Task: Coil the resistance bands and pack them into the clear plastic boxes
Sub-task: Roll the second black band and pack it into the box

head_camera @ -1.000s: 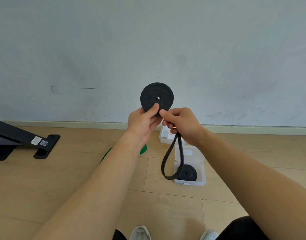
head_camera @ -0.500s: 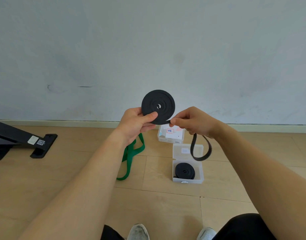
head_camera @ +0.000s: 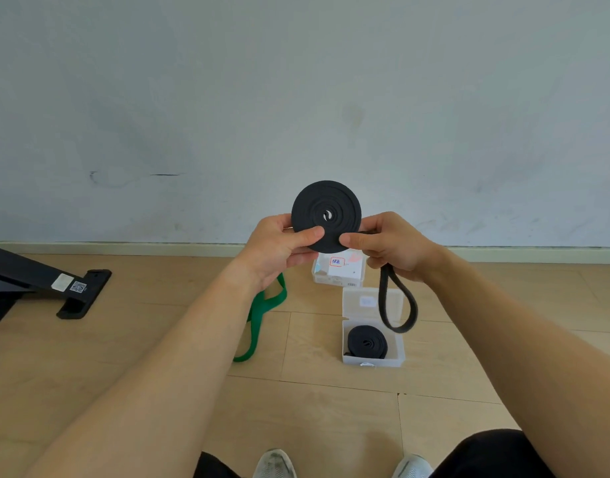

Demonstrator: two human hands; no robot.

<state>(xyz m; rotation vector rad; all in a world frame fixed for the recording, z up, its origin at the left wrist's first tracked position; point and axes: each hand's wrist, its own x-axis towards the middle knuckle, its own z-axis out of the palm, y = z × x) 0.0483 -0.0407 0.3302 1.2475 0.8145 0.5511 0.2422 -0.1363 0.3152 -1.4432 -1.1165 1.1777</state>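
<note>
Black band coil (head_camera: pixel 326 215) held face-on, tail (head_camera: pixel 382 301) apparently hanging straight down.

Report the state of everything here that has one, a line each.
Black rubber resistance band in hand: mostly coiled, loop end hanging.
Left hand: pinches the coil's edge.
Right hand: pinches the coil's edge.
Near clear plastic box: open, coiled black band inside.
Far labelled clear plastic box: looks closed.
Green resistance band: uncoiled, on wooden floor.
</note>
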